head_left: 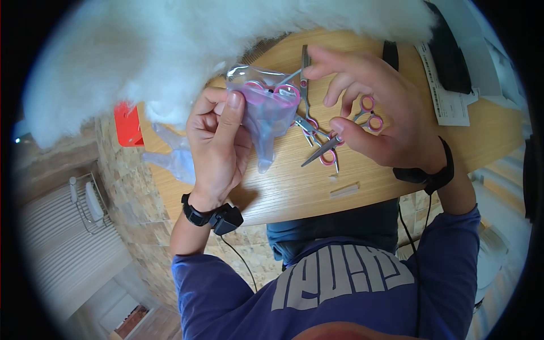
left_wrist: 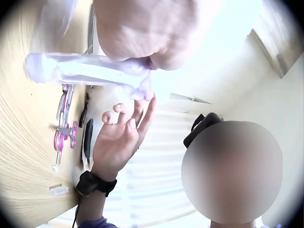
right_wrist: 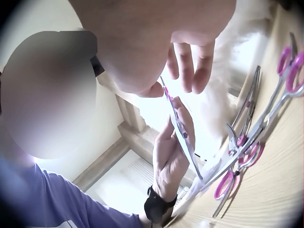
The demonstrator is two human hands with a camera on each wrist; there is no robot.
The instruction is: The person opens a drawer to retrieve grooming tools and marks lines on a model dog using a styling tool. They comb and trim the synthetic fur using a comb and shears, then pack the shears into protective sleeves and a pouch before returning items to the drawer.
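Note:
My left hand (head_left: 218,136) pinches a clear plastic sleeve (head_left: 263,133) between thumb and fingers. Pink-ringed scissors (head_left: 289,93) show inside the sleeve, handles at its upper end. From the left wrist, the sleeve (left_wrist: 85,71) hangs below the gripping hand. Held apart to the right, my right hand (head_left: 377,96) has its fingers spread and loosely bent, with the index fingertip close to a thin grey part by the handles. Beneath it on the table lie several pink-ringed scissors (right_wrist: 247,152), crossing one another, and toothed thinning scissors (head_left: 304,85).
White fluffy fur (head_left: 141,51) covers the table's far left side. Another clear sleeve (head_left: 175,158) lies left of my left hand. A small clear plastic piece (head_left: 344,190) sits near the front edge. At right are a black case (head_left: 450,51) and a printed white sheet (head_left: 450,105).

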